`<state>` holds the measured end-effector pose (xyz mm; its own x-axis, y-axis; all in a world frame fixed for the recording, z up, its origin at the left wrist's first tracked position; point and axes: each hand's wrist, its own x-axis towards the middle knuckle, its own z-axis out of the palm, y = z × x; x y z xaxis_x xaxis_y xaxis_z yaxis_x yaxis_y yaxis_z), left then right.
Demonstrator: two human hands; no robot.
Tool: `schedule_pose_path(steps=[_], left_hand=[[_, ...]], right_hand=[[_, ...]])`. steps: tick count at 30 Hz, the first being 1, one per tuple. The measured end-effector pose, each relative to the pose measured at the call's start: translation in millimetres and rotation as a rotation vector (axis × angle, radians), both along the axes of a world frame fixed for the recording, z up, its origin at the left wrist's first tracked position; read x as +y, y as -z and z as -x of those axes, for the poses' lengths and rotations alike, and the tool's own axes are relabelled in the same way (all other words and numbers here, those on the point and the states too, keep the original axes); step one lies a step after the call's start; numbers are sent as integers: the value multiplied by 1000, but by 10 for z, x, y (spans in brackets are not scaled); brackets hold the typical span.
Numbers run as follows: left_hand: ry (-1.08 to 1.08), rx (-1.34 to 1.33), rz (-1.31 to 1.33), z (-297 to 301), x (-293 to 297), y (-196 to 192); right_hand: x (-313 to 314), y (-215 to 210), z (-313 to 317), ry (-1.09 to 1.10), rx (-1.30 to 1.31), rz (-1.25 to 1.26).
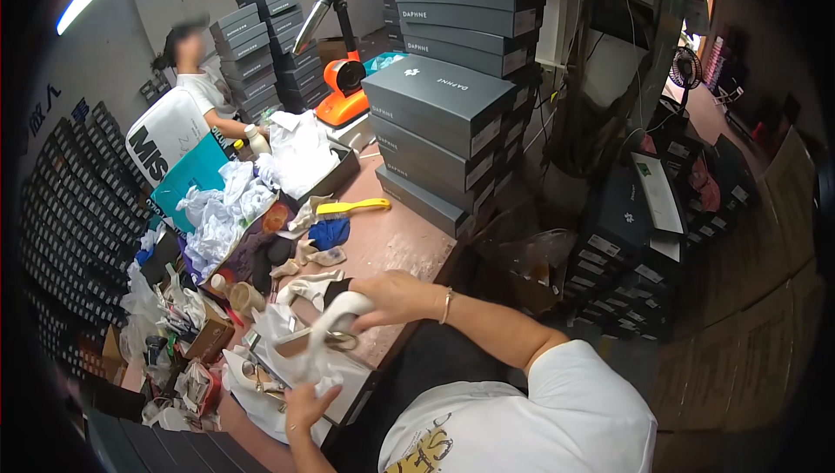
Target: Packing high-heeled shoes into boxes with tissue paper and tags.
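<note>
We start with the stack of grey shoe boxes at twelve o'clock on the workbench, lids on, contents hidden. At ten o'clock an open dark box overflows with white tissue paper. Nearer, our right hand is clamped around a white high-heeled shoe at the bench's front edge. Our left hand, at six o'clock, pinches the crumpled wrapping paper beneath it — how tightly we cannot quite tell. A yellow brush lies at eleven o'clock. The risk, we judge: the shoe sits near the edge — a snag in the paper could tip it off.
</note>
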<state>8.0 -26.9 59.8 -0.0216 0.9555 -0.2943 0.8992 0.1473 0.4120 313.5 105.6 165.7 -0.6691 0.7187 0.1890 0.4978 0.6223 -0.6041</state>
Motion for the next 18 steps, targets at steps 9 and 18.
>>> schedule_pose_path(steps=[9,18], left_hand=[[37,-1050,31,-22,-383,-325],[-98,-1277,-180,-944,-157,-94]], right_hand=[[-31,-249,489,-544,-380,-201],[89,-409,924,-689,-555,-321]])
